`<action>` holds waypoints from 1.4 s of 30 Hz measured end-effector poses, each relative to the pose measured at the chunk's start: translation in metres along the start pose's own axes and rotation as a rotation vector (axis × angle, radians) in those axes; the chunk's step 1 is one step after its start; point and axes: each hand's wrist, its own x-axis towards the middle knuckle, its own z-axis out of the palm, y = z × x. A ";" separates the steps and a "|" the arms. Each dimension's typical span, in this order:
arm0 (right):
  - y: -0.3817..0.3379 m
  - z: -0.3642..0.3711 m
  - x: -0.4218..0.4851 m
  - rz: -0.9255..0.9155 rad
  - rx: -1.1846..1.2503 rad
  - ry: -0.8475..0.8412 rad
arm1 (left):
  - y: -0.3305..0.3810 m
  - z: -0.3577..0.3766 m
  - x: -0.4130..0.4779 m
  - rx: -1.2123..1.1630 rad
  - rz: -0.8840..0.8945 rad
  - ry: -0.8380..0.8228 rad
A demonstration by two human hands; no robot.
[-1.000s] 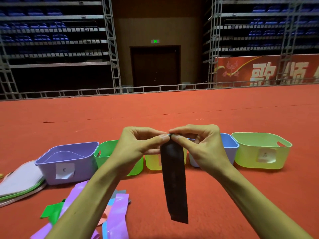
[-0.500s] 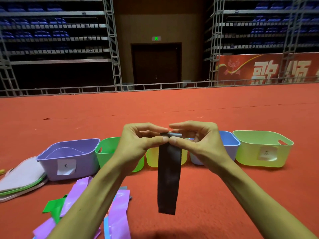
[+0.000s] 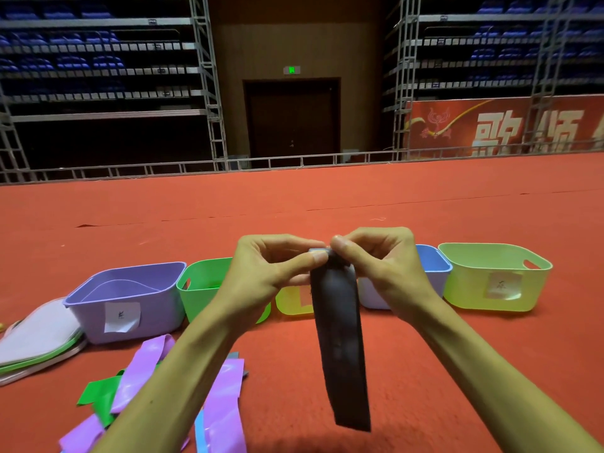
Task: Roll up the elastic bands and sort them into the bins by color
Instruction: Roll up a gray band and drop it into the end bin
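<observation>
Now: you are at the rolling step, and the roll looks barely begun.
Hands: your left hand (image 3: 261, 273) and right hand (image 3: 382, 266) both pinch the top edge of the dark band (image 3: 340, 348), thumbs and forefingers close together.
Band: it is held in the air, with its long tail hanging toward 6 o'clock above the red floor (image 3: 457, 371).
Bins: the row behind your hands runs purple bin (image 3: 157, 305) at 9 o'clock, green bin (image 3: 199, 289), yellow bin (image 3: 292, 302), blue bin (image 3: 431, 273), then lime bin (image 3: 474, 289) at 3 o'clock.
Pile: loose bands (image 3: 225, 397) lie at 7 o'clock.
Next: wind the tail up tightly and evenly, probably with steady tension so it cannot spring open. No bin matches its colour, and the labels are too small to read.
</observation>
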 end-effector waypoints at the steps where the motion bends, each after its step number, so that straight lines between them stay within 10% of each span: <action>1: 0.000 0.000 -0.001 0.013 -0.007 -0.006 | 0.000 0.001 0.000 0.034 0.017 0.009; 42: -0.003 -0.002 -0.002 -0.053 -0.014 -0.033 | -0.005 0.004 -0.003 0.023 0.128 0.060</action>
